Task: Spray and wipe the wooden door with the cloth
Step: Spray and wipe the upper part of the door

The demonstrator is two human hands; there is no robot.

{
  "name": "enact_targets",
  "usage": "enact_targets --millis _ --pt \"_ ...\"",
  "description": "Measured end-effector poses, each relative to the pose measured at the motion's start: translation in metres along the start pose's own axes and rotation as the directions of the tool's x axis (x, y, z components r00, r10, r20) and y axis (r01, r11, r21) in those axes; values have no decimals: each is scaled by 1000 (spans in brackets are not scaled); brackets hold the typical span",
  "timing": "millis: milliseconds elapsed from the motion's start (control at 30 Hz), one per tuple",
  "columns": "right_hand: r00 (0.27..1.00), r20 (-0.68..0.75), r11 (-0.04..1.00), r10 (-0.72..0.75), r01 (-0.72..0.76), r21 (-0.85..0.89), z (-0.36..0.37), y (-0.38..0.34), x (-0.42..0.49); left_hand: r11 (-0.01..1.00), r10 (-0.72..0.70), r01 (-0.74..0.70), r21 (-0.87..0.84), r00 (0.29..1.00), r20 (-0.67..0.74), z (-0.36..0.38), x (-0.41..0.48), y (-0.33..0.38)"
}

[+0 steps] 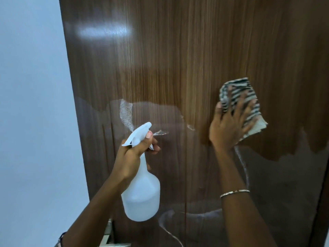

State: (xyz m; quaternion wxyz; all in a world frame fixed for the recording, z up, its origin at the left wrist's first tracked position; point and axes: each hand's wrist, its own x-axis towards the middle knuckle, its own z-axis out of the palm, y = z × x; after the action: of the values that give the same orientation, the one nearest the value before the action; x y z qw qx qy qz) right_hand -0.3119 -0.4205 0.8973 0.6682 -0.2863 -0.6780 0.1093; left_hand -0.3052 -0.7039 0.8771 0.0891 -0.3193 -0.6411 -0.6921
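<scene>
Leftward, pale wall [32, 104] borders door [178, 50] — metal fitting [109, 232] below bottle [142, 193]

Two arms in shot, both bare along the forearms. A thin metallic bangle [234, 193] circles the right arm below the right hand [226, 127], gold-toned with paler stretches. The left hand [135, 150] shows a short, pale-pink thumbnail. In the near-left corner a dark band [62, 236] crosses the left arm, too blurred to identify.
</scene>
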Motion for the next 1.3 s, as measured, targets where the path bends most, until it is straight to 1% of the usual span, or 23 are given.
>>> enact_targets --millis 133,167,233,267,333,400,467,533,600,633,700,733,800,867,900,933,967,1033,1067,1133,1200,1233,1300 --pt "980 -26 976 199 -195 99 4 -36 -14 1000 7 -7 -4 1000 -11 -24 -2 -8" --pt "986 -1 981 165 -164 105 5 -55 -27 1000 0 0 -1 1000 -23 -28 -3 -9" --pt "995 67 995 -70 65 81 10 -91 -63 1000 -9 9 8 999 -43 -35 -5 -7" --pt "975 101 979 -197 191 66 12 -103 -78 1000 -3 3 3 999 -44 -37 -6 -6" --pt "944 142 954 -298 289 80 16 -105 -85 1000 23 -23 -3 999 -30 -43 -6 -5" --pt "971 109 976 -211 203 76 16 -88 -74 999 41 -41 -3 999 -15 -52 -6 -6" --pt "1000 12 996 9 -10 86 13 -66 -65 999 37 -37 -10 999 -19 -62 -6 -11" --pt "977 -63 971 203 -193 138 14 -62 -67 999 24 -25 -30 999 -45 -72 -5 -14" --pt "969 -80 966 232 -221 132 19 -86 -83 999 24 -25 -21 997 -67 -78 -3 -14" --pt "982 -66 979 179 -172 108 22 -103 -95 1000 27 -27 -4 997 -77 -80 -1 -14" --pt "998 5 997 -60 60 58 29 -140 -125 999 40 -39 8 995 -94 -84 1 -12" --pt "976 62 978 -209 207 36 31 -154 -138 999 52 -53 -1 994 -101 -85 2 -11" --pt "886 165 900 -434 434 39 30 -166 -144 998 65 -68 -15 991 -113 -87 4 -11" --pt "805 218 832 -552 549 82 27 -155 -124 998 61 -64 -27 992 -113 -91 6 -13" --pt "795 218 823 -565 563 80 26 -143 -110 998 54 -59 -37 992 -113 -94 7 -14" --pt "821 196 842 -537 537 54 25 -128 -96 998 45 -50 -41 992 -118 -97 9 -16" --pt "874 154 886 -460 464 12 24 -111 -81 998 33 -38 -39 992 -126 -100 9 -17" --pt "978 47 979 -201 202 -15 20 -92 -62 999 14 -19 -31 989 -146 -108 12 -21" --pt "997 6 997 -80 80 2 18 -90 -57 1000 8 -12 -26 988 -152 -110 13 -23" --pt "999 -28 999 44 -43 21 19 -103 -57 1000 2 -5 -16 988 -152 -114 16 -26" --pt "997 -44 997 65 -63 38 23 -130 -69 1000 -1 0 -7 989 -148 -118 17 -28" --pt "998 -49 998 32 -30 54 26 -146 -79 1000 0 0 -2 989 -150 -118 17 -29" --pt "989 0 988 -151 151 45 34 -178 -108 1000 6 -7 -8 988 -156 -119 18 -28"
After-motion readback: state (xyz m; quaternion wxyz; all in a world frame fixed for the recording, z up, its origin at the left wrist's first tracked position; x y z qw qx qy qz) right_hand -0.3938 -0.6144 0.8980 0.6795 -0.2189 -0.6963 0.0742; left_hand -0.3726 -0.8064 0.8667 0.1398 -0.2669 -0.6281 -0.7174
